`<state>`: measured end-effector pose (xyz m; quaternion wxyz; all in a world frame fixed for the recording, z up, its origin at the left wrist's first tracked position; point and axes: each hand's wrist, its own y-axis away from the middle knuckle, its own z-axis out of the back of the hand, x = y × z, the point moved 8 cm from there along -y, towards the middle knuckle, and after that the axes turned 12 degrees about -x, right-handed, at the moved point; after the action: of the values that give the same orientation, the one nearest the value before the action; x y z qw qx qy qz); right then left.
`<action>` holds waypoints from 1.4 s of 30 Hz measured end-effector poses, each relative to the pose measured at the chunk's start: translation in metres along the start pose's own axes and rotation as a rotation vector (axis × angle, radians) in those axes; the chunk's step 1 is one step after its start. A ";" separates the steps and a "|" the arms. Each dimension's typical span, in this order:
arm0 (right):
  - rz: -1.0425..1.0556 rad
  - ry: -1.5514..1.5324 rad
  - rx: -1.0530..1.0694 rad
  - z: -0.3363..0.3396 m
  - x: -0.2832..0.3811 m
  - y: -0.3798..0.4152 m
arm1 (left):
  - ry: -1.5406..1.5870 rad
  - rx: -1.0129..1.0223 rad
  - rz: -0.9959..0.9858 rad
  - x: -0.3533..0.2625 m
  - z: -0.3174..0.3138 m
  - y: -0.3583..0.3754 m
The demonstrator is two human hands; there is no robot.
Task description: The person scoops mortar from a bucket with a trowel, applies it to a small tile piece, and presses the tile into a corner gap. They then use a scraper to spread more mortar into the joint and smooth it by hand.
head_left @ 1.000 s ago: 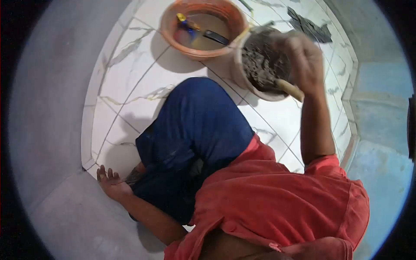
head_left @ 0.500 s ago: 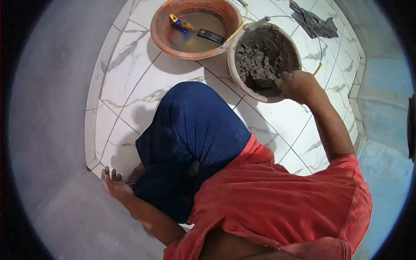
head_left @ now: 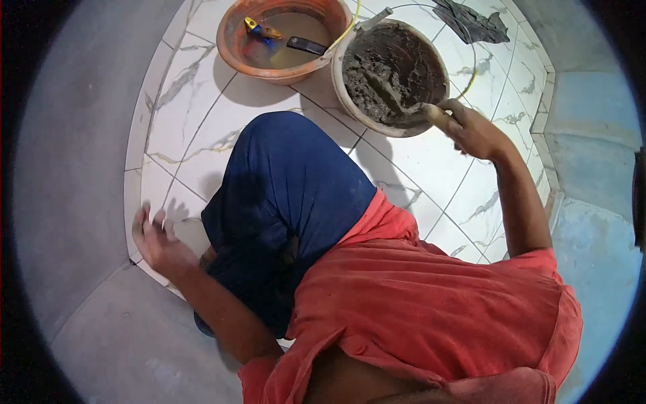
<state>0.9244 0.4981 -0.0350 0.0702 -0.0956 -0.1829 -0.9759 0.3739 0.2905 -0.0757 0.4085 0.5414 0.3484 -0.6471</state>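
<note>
My right hand [head_left: 476, 133] is closed around the handle of a trowel [head_left: 386, 93] at the bucket's near right rim. The trowel's mortar-coated blade reaches into wet grey mortar [head_left: 367, 64] inside the bucket [head_left: 344, 101], whose wire handle lies out to the far side. Over by the left wall, my left hand [head_left: 161, 246] is raised beside my bent knee, fingers apart and holding nothing.
An orange basin [head_left: 229, 57] of murky water stands left of the bucket. In it are a brush [head_left: 254, 28] with a yellow and blue handle and a black block-like piece [head_left: 307, 46]. A dark crumpled cloth [head_left: 478, 23] lies on the tiled floor [head_left: 431, 168]. Walls close in on both sides.
My right hand has drawn back slightly from the bucket, and more of the trowel now shows. My left hand has lifted forward with its fingers spread. The view has shifted a little.
</note>
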 end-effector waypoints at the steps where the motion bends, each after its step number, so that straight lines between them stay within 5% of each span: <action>1: -0.180 -0.328 0.024 -0.007 -0.011 0.012 | -0.007 0.063 -0.106 -0.024 -0.031 0.013; 3: -0.422 -0.692 0.082 -0.020 -0.011 0.035 | -0.015 0.239 -0.266 -0.055 -0.090 0.044; 10: -0.534 -1.319 0.236 -0.091 -0.039 0.065 | -0.136 0.937 -0.690 -0.098 -0.253 0.232; 22: -0.532 -1.223 0.298 -0.108 -0.033 0.077 | -0.411 0.708 -1.140 -0.046 -0.297 0.284; 42: -0.607 -1.003 0.199 -0.091 -0.029 0.137 | -0.289 0.570 -1.234 -0.042 -0.303 0.290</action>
<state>0.9614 0.3404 -0.0773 -0.2985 -0.4813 -0.3035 -0.7662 0.7659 0.4452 -0.0883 -0.1499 0.2388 0.3511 -0.8929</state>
